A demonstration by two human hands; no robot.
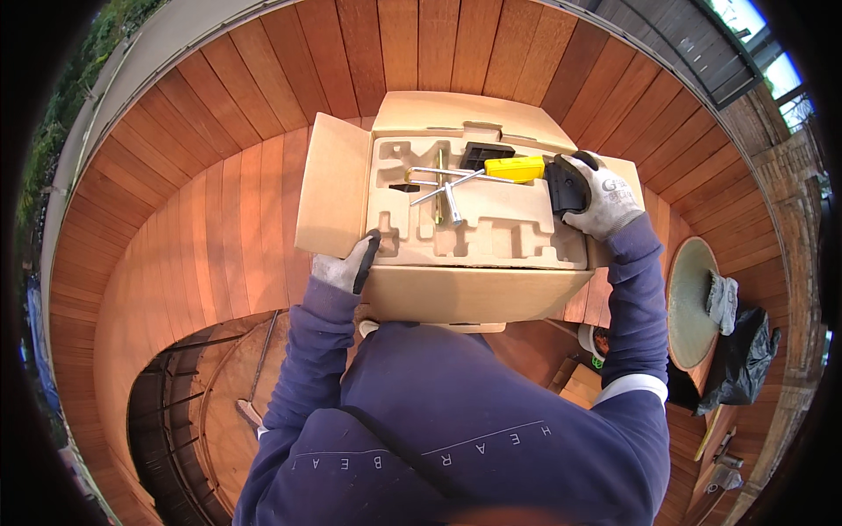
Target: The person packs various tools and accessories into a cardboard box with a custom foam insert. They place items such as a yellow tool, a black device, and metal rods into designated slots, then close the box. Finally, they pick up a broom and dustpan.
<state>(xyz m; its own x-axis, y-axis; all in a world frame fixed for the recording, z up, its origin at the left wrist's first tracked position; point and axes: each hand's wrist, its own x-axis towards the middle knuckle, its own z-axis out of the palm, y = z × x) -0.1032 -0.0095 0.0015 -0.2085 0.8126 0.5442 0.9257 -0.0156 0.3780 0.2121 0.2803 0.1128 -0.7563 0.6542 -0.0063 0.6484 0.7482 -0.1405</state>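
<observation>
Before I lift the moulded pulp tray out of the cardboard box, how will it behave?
The moulded pulp tray probably feels light and fairly stiff, since it is thin with deep pockets. It may flex if raised by one edge, where the left hand grips. The loose metal wrench and yellow-handled tool could slide off if it tilts.

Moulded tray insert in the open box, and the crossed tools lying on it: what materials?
Beige moulded tray insert: looks like pressed paper pulp, matte and fibrous, with soft-edged recesses. Crossed silver tools: likely plated steel, given the bright glossy sheen. Yellow-handled tool: handle probably plastic, smooth with even colour.
</observation>
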